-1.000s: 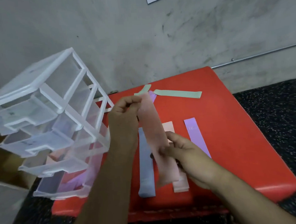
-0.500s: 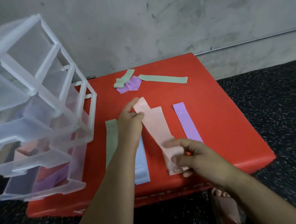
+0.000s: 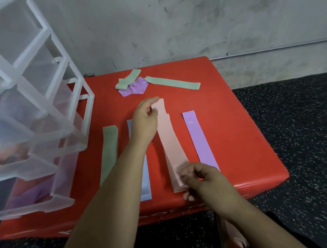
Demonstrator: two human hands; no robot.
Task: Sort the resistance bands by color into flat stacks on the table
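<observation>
A pink band (image 3: 170,140) lies lengthwise on another pink band on the red table (image 3: 236,138). My left hand (image 3: 145,119) pinches its far end. My right hand (image 3: 198,176) pinches its near end at the table's front. To the right lies a flat purple band (image 3: 199,140). A blue band (image 3: 145,182) lies under my left forearm, and a green band (image 3: 109,152) lies left of it. At the back sit two green bands (image 3: 172,82) (image 3: 128,80) and a crumpled purple band (image 3: 135,86).
A translucent plastic drawer unit (image 3: 34,116) stands on the table's left side, with pink and purple bands inside its lower drawers. A grey wall rises behind the table. Dark speckled floor (image 3: 303,134) surrounds it.
Both hands lowered the pink band from the air onto the pink band on the table and laid it flat. The view tilted down and closer.
</observation>
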